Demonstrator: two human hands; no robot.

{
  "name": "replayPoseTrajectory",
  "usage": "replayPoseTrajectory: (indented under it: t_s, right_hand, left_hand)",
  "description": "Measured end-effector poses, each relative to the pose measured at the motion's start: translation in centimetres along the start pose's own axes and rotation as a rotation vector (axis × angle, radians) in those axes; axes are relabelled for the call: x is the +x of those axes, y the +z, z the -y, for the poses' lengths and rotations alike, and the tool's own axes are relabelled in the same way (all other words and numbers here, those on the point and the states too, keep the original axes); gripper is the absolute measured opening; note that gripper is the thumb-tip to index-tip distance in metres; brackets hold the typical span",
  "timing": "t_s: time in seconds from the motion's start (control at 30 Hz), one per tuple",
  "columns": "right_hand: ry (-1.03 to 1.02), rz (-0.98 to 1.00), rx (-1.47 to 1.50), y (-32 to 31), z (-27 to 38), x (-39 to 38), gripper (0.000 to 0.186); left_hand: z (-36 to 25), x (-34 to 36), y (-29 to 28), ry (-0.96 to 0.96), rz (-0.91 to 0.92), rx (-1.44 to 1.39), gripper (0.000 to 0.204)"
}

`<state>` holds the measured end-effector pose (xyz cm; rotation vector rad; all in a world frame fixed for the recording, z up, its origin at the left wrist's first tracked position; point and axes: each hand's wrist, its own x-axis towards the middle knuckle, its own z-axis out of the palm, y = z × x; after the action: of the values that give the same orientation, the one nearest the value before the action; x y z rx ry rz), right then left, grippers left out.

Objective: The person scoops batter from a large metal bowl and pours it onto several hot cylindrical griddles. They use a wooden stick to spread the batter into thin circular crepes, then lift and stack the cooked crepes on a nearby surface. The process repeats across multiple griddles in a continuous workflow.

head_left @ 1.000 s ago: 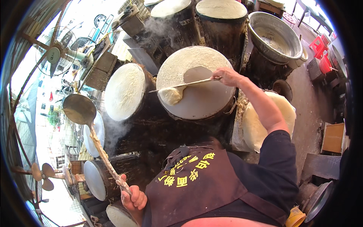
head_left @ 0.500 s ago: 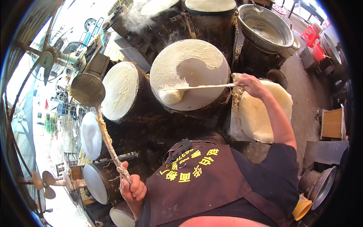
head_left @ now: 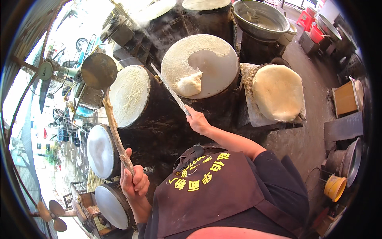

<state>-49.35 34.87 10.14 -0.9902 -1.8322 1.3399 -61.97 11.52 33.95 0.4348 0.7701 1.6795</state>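
Observation:
My left hand (head_left: 135, 181) is closed round the batter-crusted handle of a long ladle (head_left: 99, 71), its round bowl raised over the left side. My right hand (head_left: 198, 121) grips one end of a long, thin flat spatula (head_left: 171, 91), which points up and left between two griddles. Beyond it, the middle round griddle (head_left: 217, 75) carries a thin ring of pale batter (head_left: 181, 51) along its far and left part. A soft lump of dough (head_left: 189, 85) rests on the near left of that griddle. Bare grey surface shows on its right.
A batter-covered griddle (head_left: 129, 93) stands left, with grey griddles (head_left: 100, 151) nearer me. On the right a board (head_left: 250, 75) bears pale round flatbreads (head_left: 276, 92). A large metal basin (head_left: 260, 20) sits far right. Fans (head_left: 45, 71) line the left edge; a yellow bucket (head_left: 335, 189) lies at right.
My right hand has swung left and closer to me. Its spatula has come off the middle griddle and points up and left. The left hand still holds the ladle; the whole view has shifted.

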Motion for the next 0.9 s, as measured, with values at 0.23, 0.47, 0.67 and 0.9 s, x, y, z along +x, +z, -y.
replayPoseTrajectory:
  t_s: [0.23, 0.47, 0.67, 0.9]
  right_hand:
    - [0.111, -0.091, -0.136, -5.1, 0.2, -4.8, 0.046]
    - [0.405, -0.067, -0.101, -11.9, 3.4, -8.9, 0.051]
    - [0.475, -0.183, -0.033, -14.2, 2.7, -6.8, 0.052]
    - [-0.009, -0.036, -0.44, -12.3, -1.1, -9.1, 0.046]
  left_hand:
    - [-1.9, -1.2, -3.4, -0.098, 0.073, -0.114, 0.058]
    - [-1.6, -1.2, -5.9, -0.247, 0.153, -0.232, 0.06]
    - [-1.2, -0.2, -4.5, -0.283, 0.237, -0.269, 0.06]
    - [0.5, 0.4, -1.3, -0.273, 0.163, -0.281, 0.059]
